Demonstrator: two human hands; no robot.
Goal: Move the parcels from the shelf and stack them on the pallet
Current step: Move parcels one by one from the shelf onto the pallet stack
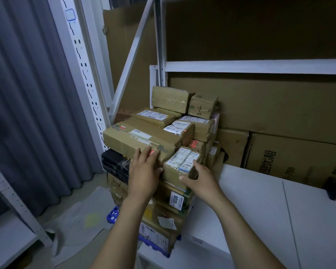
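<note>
A tall stack of brown cardboard parcels stands on a blue plastic pallet beside the white shelf. A small labelled parcel sits at the stack's near right corner. My right hand grips its right front corner, thumb on the front face. My left hand lies flat against its left side and the front of the long brown box above the black parcel. Two small boxes top the stack at the back.
White shelf board lies to the right, with large cardboard cartons behind it and a dark object at its far right. White rack uprights and a grey curtain stand left. Plastic sheeting covers the floor.
</note>
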